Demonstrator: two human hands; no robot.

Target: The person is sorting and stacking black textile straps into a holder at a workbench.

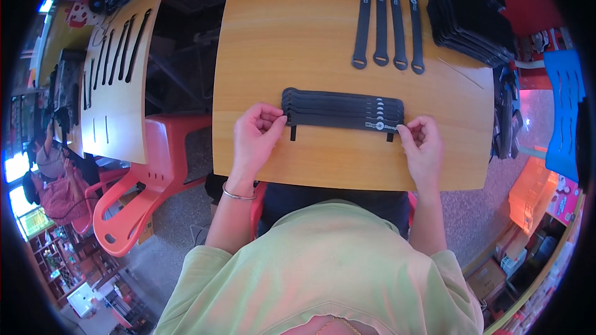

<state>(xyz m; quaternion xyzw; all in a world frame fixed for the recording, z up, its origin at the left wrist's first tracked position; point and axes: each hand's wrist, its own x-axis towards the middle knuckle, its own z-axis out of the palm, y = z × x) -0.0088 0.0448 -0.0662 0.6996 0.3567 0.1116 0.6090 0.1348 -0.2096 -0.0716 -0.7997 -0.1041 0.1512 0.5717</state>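
The left hand [256,136] has thumb and forefinger pinched together on the left end of the nearest strap [335,122], and the right hand [426,142] grips its right end the same way, both sets of fingers nearly closed. That strap lies at the near edge of a fanned strap stack [341,103] on the near part of the desk [279,37]. The stack's long axis runs left to right, its right end a little nearer, with the labelled ends pointing right; at least 5 black straps show, though overlap hides the exact count. 2 short dark strips [293,133] jut out on its near side, 1 towards each end. Farther right, 4 loose straps [381,28] lie side by side, long axes near to far, slotted ends near and labels far. Beyond them on the right sits a thick black pile [472,30]. To the left stand 1 red chair [177,142] and a pale table [127,139] bearing several more black straps [139,44].
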